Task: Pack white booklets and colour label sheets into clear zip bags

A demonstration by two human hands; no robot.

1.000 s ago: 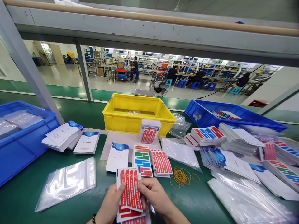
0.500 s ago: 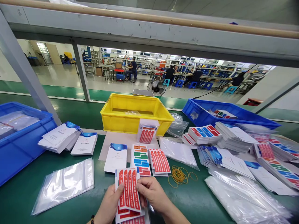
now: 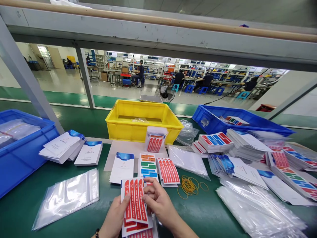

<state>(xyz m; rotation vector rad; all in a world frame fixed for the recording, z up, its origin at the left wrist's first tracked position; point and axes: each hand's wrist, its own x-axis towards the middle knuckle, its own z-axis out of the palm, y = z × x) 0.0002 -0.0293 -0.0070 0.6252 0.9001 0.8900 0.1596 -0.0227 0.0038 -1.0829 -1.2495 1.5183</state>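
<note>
My left hand (image 3: 115, 211) grips a small stack of sticker sheets (image 3: 135, 201) from the left, its thumb on top. The upper sheet is red with white lettering, and more red-patterned sheets stick out beneath it. At the stack's right edge is my right hand (image 3: 160, 203), fingers bent, thumb against the edge; its fingertips are partly hidden. Just beyond lie a white-and-blue booklet pile (image 3: 122, 168), multicoloured sticker sheets (image 3: 148, 164) and a pile of red sticker sheets (image 3: 168, 171). Yellow rubber bands (image 3: 189, 185) lie right of my right hand.
A yellow bin (image 3: 145, 132) stands behind the piles, with a bagged sticker pack (image 3: 155, 140) before it. Blue bins (image 3: 27, 142) flank it on both sides. Clear plastic bags (image 3: 68, 198) lie at left, more bags (image 3: 257, 208) at right. Booklet stacks (image 3: 88, 153) also stand at left.
My right hand's fingers have shifted up along the sheets' right edge, the index finger reaching nearer the top corner. My left hand keeps its hold.
</note>
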